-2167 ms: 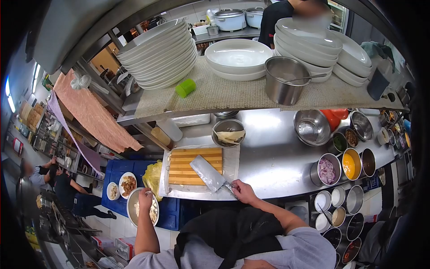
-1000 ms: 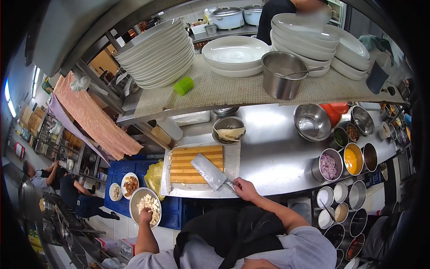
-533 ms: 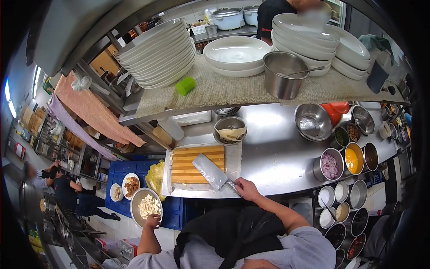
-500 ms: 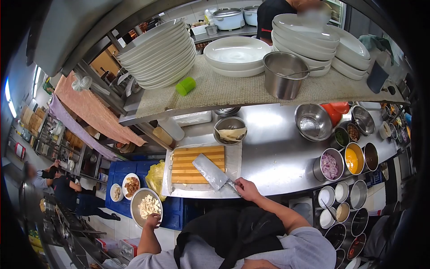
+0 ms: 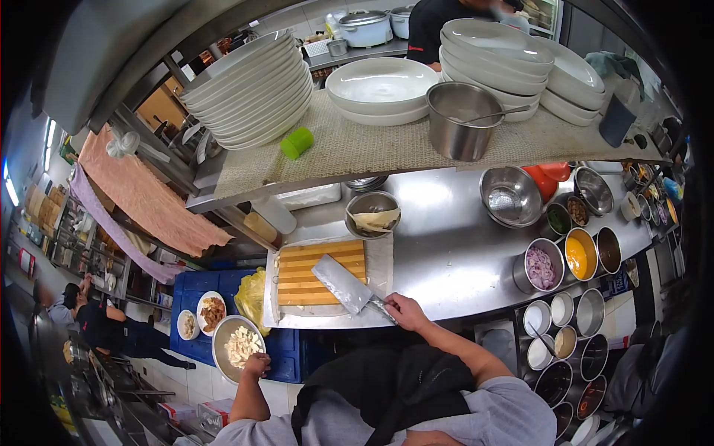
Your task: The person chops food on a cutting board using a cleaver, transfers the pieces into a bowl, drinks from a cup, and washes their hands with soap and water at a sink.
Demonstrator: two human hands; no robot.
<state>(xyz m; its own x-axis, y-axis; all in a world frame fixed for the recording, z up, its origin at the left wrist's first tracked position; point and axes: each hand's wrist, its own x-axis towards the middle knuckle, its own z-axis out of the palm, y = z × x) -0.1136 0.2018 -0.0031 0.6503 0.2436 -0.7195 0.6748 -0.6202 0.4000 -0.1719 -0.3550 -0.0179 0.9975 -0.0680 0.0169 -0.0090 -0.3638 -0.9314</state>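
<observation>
Here: right hand (image 5: 404, 310), closed, grips the cleaver (image 5: 343, 285), blade over striped board (image 5: 297, 267), by desk's (image 5: 454, 245) near edge; left hand (image 5: 258, 364), curled, grip unclear, meets bowl's (image 5: 222, 348) rim, beyond near left corner.

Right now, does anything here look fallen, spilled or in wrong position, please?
One thing: the green cup lies on its side on the covered shelf, near the tall plate stack. It looks tipped over, while the steel pot stands upright.

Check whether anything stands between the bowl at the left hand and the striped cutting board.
A yellow plastic bag lies between the bowl and the cutting board; nothing visible separates the left hand from the bowl.
</observation>
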